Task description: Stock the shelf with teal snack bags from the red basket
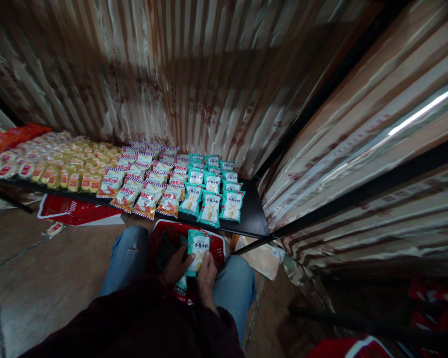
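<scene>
To handle the teal pkt (198,248) well (my judgement, not something shown), pinch lightly at the long edges & leave the puffed middle alone; it looks like a soft, sealed bag, so a hard squeeze could crush whatever's inside. Best keep the printed face up & the crimped top edge flat, w/ both hands sharing the load evenly. Elbows low too, so the sleeves don't snag the rim of the red basket (220,244). Watch the slick film: one side loosening early could let the pkt twist.

Re position: the pkt is above the red basket, its top end pointing away from the wearer, printing readable from this side. It's btwn the two hands, upper half sticking out past the fingers. Left grip (174,266) is closed on its left edge, thumb on the front; right grip (208,273) is closed on its lower right edge (fingers behind the pkt are hidden, so can't tell how far they wrap). Both are narrow, approx. one pkt's width apart.

Just beyond the red basket is the black shelf (252,199), w/ matching teal pkts (211,206) in rows; orange-and-white pkts (149,198) sit beyond the basket & to its left.
</scene>
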Demonstrator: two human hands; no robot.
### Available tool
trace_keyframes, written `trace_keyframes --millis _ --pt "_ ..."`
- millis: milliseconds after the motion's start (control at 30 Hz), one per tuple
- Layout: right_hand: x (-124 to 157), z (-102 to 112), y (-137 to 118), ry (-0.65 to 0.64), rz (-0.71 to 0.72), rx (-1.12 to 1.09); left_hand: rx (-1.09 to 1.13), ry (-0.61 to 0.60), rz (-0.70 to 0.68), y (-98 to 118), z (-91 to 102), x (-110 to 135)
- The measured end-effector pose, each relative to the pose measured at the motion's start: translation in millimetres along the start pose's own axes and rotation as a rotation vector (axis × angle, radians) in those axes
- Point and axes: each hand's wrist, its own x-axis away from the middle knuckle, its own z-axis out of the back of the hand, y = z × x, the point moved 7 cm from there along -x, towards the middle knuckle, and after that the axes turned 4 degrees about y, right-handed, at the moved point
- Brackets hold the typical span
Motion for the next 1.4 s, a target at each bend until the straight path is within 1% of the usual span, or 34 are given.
trace_keyframes --millis 67,133,233,367,467,567,733,800,900,967,1100,1267,1400 --pt "-1.0 7.3 -6.7 0.080 0.039 0.044 -0.028 0.002 -0.022 6.2 -3.5 -1.1" --pt "-2.3 12.7 -13.1 0.130 0.061 0.075 -0.044 -0.006 -0.050 13.5 -7.4 -2.2" --pt "-5.5 19.2 -20.0 0.167 0.057 0.071 -0.034 -0.028 -0.075 23.3 -14.4 -4.1" --pt "-11.3 26.2 -29.7 0.174 0.062 0.029 -0.018 -0.040 -0.115 34.6 -24.9 -7.5" --pt "-17.0 34.8 -38.8 0.203 0.089 0.035 -0.063 -0.082 -0.155 40.4 -37.1 -11.3" --pt "-23.1 45.6 -49.6 0.241 0.132 0.067 -0.178 -0.113 -0.204 42.8 -50.6 -17.5" --pt "-32.0 62.7 -68.7 0.275 0.183 0.150 -0.290 -0.122 -0.240 42.4 -72.2 -31.3" --pt "-36.3 70.2 -74.3 0.302 0.195 0.163 -0.314 -0.127 -0.255 46.1 -80.8 -35.7" --pt "-46.1 80.4 -77.9 0.332 0.194 0.170 -0.360 -0.150 -0.277 57.2 -94.1 -40.5" --pt "-54.0 86.2 -79.8 0.344 0.199 0.170 -0.397 -0.145 -0.282 66.0 -101.5 -43.8" --pt "-68.5 96.0 -88.1 0.360 0.215 0.173 -0.494 -0.086 -0.284 80.3 -114.1 -52.0" --pt "-84.7 109.4 -103.6 0.400 0.248 0.164 -0.592 -0.067 -0.344 94.7 -135.4 -62.9" --pt "-103.9 120.6 -110.2 0.432 0.260 0.134 -0.661 -0.039 -0.303 104.9 -149.7 -75.4"
